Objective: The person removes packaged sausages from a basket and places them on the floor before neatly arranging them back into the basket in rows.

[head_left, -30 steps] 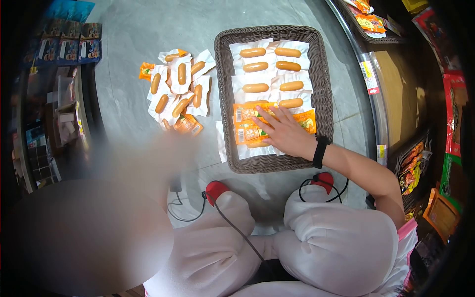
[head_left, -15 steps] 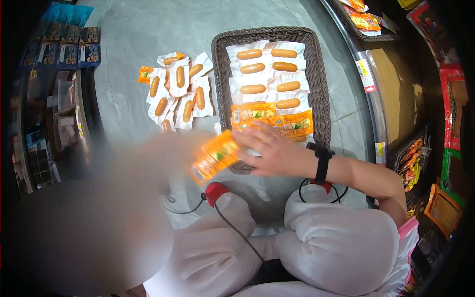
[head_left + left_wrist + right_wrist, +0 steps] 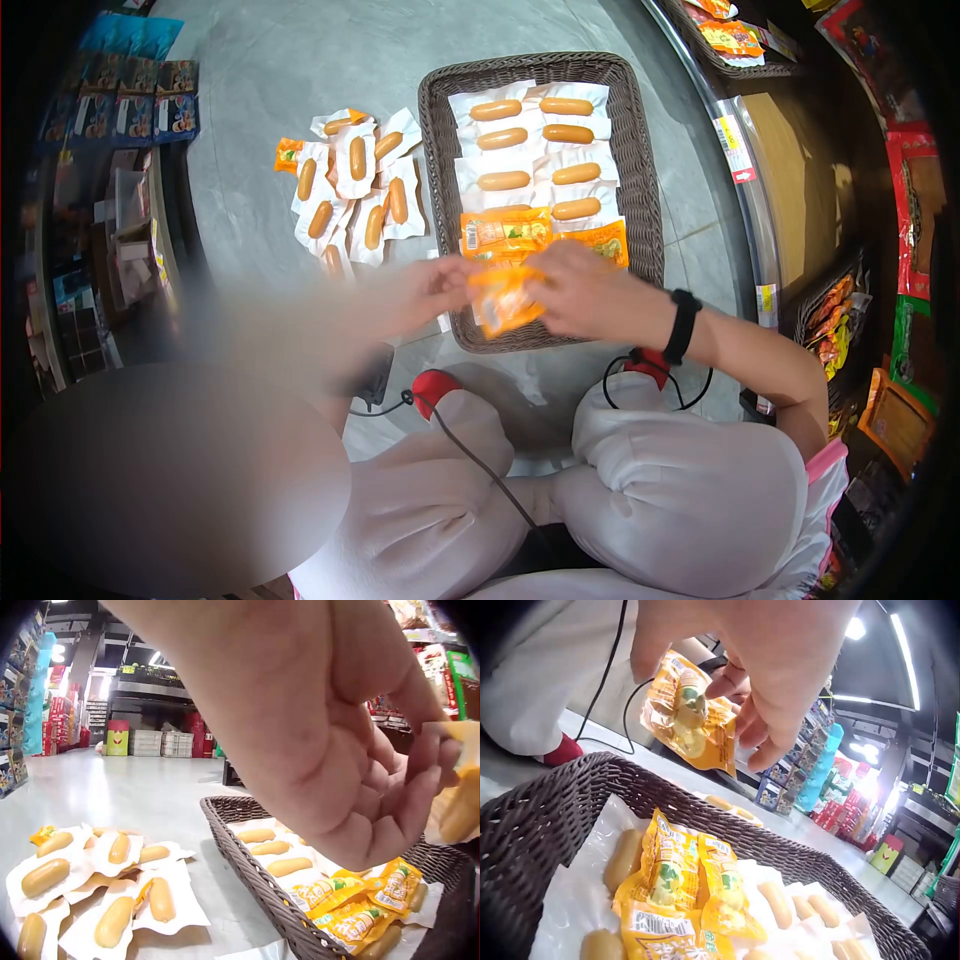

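My left hand [image 3: 425,295] pinches one side of an orange packet [image 3: 503,300] above the basket's near left part; in the left wrist view, the fingers of my left hand [image 3: 315,735] meet at the packet's edge. My right hand [image 3: 600,300] grips the other side, and the right wrist view shows the packet [image 3: 690,716] below my right hand [image 3: 757,660]. Inside the brown wicker basket [image 3: 650,200], orange packets [image 3: 505,230] lie near the close end, beyond them rows of sausages [image 3: 568,133] on white wrappers.
Left of the basket, several sausages [image 3: 357,158] on white wrappers lie in a loose pile on the grey floor [image 3: 300,50]. Shelves with packaged goods stand on both sides. A black cable [image 3: 475,460] runs between the person's legs, near red shoes [image 3: 435,388].
My right hand has lifted off the packets in the basket. The held packet swung from the lower left towards the basket, and my left hand came rightward to its side.
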Demonstrator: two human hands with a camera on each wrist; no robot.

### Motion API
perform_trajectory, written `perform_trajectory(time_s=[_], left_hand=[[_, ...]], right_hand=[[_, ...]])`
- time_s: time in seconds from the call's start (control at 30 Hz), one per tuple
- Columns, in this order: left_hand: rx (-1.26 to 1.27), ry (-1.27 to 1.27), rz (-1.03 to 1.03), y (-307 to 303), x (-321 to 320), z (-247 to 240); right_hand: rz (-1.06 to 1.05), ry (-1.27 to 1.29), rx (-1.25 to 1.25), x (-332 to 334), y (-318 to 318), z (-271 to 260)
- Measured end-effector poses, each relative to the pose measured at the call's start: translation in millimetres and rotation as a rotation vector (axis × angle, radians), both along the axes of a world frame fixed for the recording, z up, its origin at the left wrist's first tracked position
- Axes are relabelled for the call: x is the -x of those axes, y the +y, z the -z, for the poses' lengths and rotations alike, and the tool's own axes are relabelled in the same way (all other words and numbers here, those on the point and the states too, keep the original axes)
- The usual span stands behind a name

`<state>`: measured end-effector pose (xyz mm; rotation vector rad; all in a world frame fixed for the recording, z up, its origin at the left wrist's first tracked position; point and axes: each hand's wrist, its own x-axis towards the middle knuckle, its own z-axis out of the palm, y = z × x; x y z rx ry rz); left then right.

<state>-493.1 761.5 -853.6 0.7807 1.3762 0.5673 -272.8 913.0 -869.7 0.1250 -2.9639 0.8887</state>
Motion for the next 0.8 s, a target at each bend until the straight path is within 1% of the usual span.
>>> perform_trajectory(time_s=[0.03,0.17,0.27,0.37,0.47,0.57,0.67,0.77,0.8], left_hand=[[-0.008,0.026,-0.082,0.7,-0.7,2.2],[0.055,0.111,-0.018,1.6,4.3,3.8],[0.077,0.152,0.002,-3.0,3.6,12.0],[0.080,0.216,0.063,-9.3,4.0,23.0],[0.088,0.242,0.063,-11.1,4.0,21.9],[0.089,0.314,0.031,-7.9,6.9,10.7],[0.164,0.440,-0.008,-7.7,16.8,5.4],[0.200,0.583,-0.013,-21.0,45.3,25.7],[0.175,0.658,-0.098,-26.1,51.0,31.0]], right_hand=[[0.033,-0.011,-0.002,-2.8,15.6,6.7],[0.210,-0.139,-0.033,-10.0,62.5,17.2],[0.180,-0.058,-0.068,-16.6,76.3,36.6],[0.146,-0.264,-0.143,-20.3,73.7,50.6],[0.226,-0.350,-0.108,-21.4,71.0,44.9],[0.265,-0.357,-0.059,-25.8,68.8,44.0],[0.259,-0.228,-0.162,-26.0,63.1,50.1],[0.233,-0.141,-0.259,-20.5,59.6,53.8],[0.226,-0.142,-0.272,-17.6,58.3,52.7]])
